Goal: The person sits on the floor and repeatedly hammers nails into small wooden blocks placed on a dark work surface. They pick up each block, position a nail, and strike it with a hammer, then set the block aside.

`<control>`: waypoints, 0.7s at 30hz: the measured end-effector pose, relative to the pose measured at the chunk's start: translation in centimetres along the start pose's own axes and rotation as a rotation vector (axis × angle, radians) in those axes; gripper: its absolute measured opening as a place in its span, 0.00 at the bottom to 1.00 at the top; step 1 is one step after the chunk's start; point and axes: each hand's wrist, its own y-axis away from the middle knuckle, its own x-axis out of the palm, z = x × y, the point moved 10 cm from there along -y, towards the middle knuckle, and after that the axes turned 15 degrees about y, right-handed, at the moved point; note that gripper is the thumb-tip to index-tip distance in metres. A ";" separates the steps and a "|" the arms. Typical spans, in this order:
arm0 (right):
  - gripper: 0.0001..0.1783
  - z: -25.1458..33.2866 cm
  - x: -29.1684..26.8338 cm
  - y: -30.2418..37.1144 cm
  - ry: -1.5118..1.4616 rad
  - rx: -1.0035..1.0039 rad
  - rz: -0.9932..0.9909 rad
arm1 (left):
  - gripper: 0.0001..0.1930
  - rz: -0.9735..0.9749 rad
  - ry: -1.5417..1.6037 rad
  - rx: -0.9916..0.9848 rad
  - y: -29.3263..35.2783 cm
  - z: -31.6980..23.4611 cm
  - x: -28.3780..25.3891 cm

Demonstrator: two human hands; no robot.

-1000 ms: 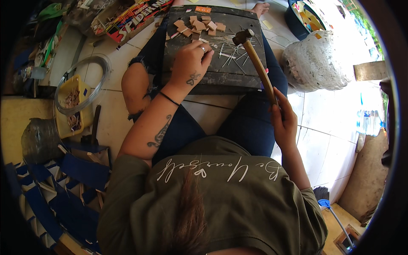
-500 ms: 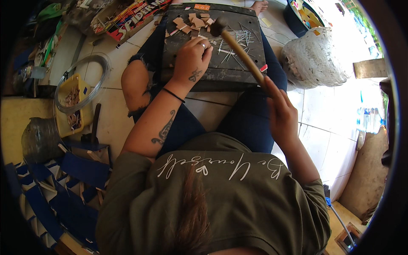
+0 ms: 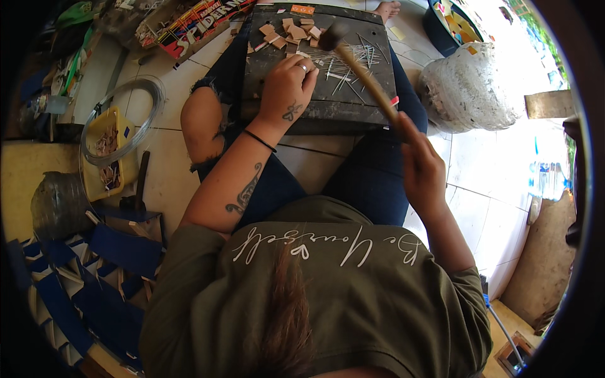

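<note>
My right hand (image 3: 421,160) is wrapped around the wooden handle of a hammer (image 3: 367,77). Its dark head, slightly blurred, is raised over a low black work table (image 3: 334,112) between my legs. My left hand (image 3: 287,88) rests on the table with its fingers pinched together. Whatever those fingers hold is hidden behind the hand. Just beyond it lies a loose heap of small flat wooden pieces (image 3: 293,31). Thin metal wire pins (image 3: 358,58) are scattered to the right of the heap, partly behind the hammer.
A coil of clear wire (image 3: 153,94) leans over a yellow basket (image 3: 94,183) of small pieces on the left. Blue-and-white partitioned boxes (image 3: 104,277) stand lower left. To the right are a wrapped white bundle (image 3: 469,88) and a dark tub (image 3: 438,31). A printed carton (image 3: 201,28) lies upper left.
The hammer and my right hand have shifted slightly to the right. My left hand stays pinched in nearly the same place on the table.
</note>
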 end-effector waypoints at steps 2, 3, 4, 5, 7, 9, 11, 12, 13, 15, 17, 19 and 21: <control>0.29 0.0 0.2 -0.1 0.017 -0.013 0.015 | 0.04 0.012 0.004 -0.008 0.0 0.0 0.1; 0.29 0.0 0.2 -0.1 0.043 -0.019 0.009 | 0.04 0.013 0.007 -0.009 0.0 0.1 0.1; 0.30 0.1 -0.2 -0.1 0.012 -0.028 -0.038 | 0.04 0.007 0.004 0.002 -0.1 0.0 0.0; 0.30 0.3 -0.4 -0.1 -0.009 -0.032 -0.087 | 0.04 -0.001 0.004 0.010 0.0 -0.1 0.0; 0.30 0.4 -0.1 0.0 0.000 -0.033 -0.073 | 0.04 -0.008 -0.003 0.011 0.0 0.0 0.0; 0.30 0.5 0.9 0.1 0.070 -0.047 0.018 | 0.05 -0.001 -0.011 0.000 0.0 0.1 0.1; 0.30 0.2 0.4 0.1 0.016 -0.023 -0.030 | 0.03 -0.006 0.022 -0.032 0.0 0.5 0.1; 0.30 0.3 -0.1 0.2 -0.006 -0.025 -0.081 | 0.03 -0.003 0.040 -0.071 0.1 0.8 0.1; 0.30 0.4 -0.5 0.3 -0.019 -0.045 -0.119 | 0.03 -0.003 0.031 -0.057 0.2 0.6 0.1; 0.30 0.2 0.7 0.2 -0.001 -0.037 -0.010 | 0.03 0.002 0.011 -0.058 0.2 0.6 0.1; 0.30 0.1 0.8 0.2 0.010 -0.040 0.000 | 0.04 0.011 -0.006 -0.036 0.2 0.3 0.1; 0.30 0.3 0.0 0.3 0.009 -0.056 -0.087 | 0.04 0.009 -0.007 -0.029 0.1 0.2 0.1; 0.31 0.0 0.7 0.3 0.006 -0.030 -0.012 | 0.04 0.004 0.008 -0.040 0.1 0.2 0.1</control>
